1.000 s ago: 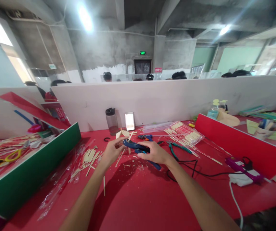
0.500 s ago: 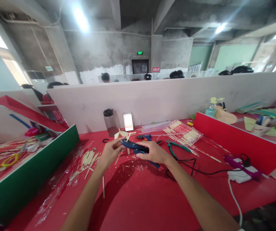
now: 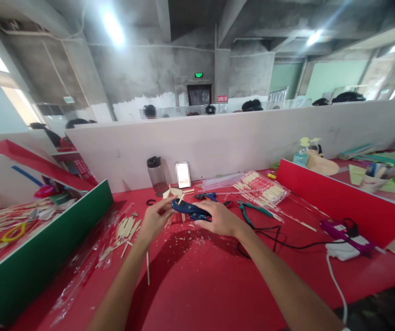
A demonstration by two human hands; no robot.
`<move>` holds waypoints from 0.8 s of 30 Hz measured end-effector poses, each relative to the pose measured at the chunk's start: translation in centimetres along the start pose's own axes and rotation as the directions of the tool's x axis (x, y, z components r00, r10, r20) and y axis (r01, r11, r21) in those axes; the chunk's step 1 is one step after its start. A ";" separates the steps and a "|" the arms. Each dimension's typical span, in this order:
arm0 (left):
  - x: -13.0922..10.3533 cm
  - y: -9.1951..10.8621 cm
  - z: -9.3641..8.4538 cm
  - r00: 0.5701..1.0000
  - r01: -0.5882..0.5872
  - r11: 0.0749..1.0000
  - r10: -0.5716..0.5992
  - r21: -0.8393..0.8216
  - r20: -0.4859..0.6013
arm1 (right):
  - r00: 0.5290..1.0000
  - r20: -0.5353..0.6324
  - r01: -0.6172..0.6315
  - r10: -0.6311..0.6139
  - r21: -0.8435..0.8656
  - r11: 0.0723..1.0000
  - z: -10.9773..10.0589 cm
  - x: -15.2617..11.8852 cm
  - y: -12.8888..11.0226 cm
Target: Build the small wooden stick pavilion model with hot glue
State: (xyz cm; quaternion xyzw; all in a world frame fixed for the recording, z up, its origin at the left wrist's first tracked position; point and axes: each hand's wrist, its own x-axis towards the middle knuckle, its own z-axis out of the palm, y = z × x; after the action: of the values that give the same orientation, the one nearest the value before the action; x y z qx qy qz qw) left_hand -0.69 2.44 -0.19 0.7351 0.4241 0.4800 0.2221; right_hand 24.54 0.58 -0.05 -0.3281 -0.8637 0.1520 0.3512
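My right hand (image 3: 223,218) is wrapped round the handles of a blue plier-like cutter (image 3: 192,210), its head pointing left. A thin wooden stick (image 3: 181,198) pokes up at the cutter's head. My left hand (image 3: 156,218) is closed at that head, fingers pinched on the stick; the fingertips are partly hidden. Behind the cutter, a small structure of wooden sticks (image 3: 174,191) stands on the red table (image 3: 197,294). Small wood chips (image 3: 197,236) are scattered below my hands. Short cut sticks (image 3: 126,228) lie in a pile left of my left hand.
A dark bottle (image 3: 156,177) and a lit phone (image 3: 183,174) stand at the back. Green-handled pliers (image 3: 255,209), a glue gun (image 3: 206,196), bagged sticks (image 3: 262,188) and a purple power strip (image 3: 347,236) lie rightward. Green (image 3: 45,248) and red (image 3: 342,202) partitions flank the table.
My right hand has squeezed the cutter; its lower handle, spread out before, is now drawn in under the hand. The stick in its head shows shorter above. Both hands stay nearly in place.
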 end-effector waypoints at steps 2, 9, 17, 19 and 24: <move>0.0 0.0 0.0 1.000 -0.006 1.000 0.006 -0.003 -0.003 | 1.000 0.001 0.005 -0.005 -0.010 1.000 0.1 0.0 0.1; -0.1 0.1 0.0 1.000 0.011 1.000 -0.011 -0.012 0.005 | 1.000 -0.010 0.026 -0.027 -0.011 1.000 0.2 0.1 0.2; -0.1 -0.1 0.2 1.000 -0.006 1.000 0.005 0.013 0.028 | 1.000 -0.004 0.011 -0.011 -0.012 1.000 0.4 0.0 0.7; -0.2 0.0 0.3 0.999 -0.008 1.000 0.007 0.006 0.038 | 1.000 0.007 0.018 -0.018 0.001 1.000 0.4 0.0 0.9; -0.2 1.0 0.6 0.996 0.034 0.996 -0.027 -0.080 0.087 | 0.999 0.038 0.013 -0.017 0.107 0.994 0.5 -0.2 1.3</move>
State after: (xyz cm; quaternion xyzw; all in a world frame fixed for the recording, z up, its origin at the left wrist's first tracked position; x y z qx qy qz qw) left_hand 0.25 1.73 0.16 0.7389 0.4053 0.4615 0.2772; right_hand 24.86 1.37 -1.19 -0.2992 -0.8634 0.2018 0.3526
